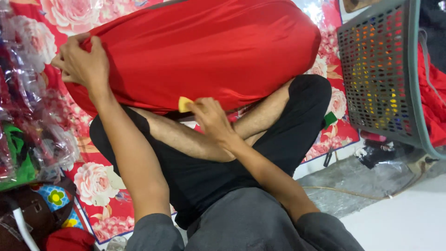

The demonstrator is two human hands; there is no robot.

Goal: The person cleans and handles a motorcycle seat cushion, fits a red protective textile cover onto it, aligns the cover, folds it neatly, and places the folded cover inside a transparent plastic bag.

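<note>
Left hand [83, 62] grips the red cloth bundle [204, 51]; right hand [211, 118] apparently pinches a yellow chalk piece [184, 104].

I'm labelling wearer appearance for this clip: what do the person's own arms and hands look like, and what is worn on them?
Both arms are bare from the fingers up to short grey fabric sleeves that end near the elbows. The left hand and right hand carry no gloves, and no rings, watch or bracelets are visible. The forearms are slim, with no markings that can be seen.
</note>
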